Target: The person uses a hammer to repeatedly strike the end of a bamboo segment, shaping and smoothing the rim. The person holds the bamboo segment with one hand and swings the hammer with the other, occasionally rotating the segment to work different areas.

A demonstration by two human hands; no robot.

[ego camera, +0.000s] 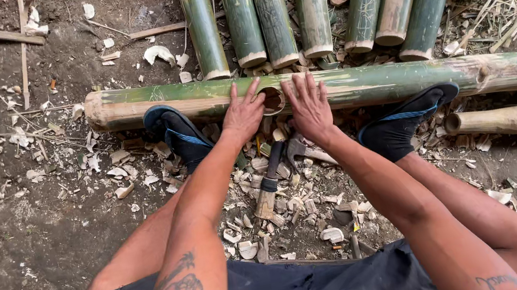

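Long green bamboo pole (360,82) lies flat on the dirt, long axis running left to right across the scene, cut butt end at the left, the right end leaving frame. Both feet brace against its near side, left shoe (178,134) and right shoe (405,122). Left hand (243,114) and right hand (308,107) rest palm-down on the pole's near face, fingers spread and flat, gripping nothing, either side of a round hole (273,100) cut in the wall. Pole looks stiff, hard and fairly heavy; the skin is smooth, likely slick, and the hole's rim may be splintery. Best held by pressing down beside the hole, or grasped around the barrel. A hammer (270,181) lies near among the wood chips (296,205). Shorter cut bamboo sections (311,0) lie far side, their axes running near to far.
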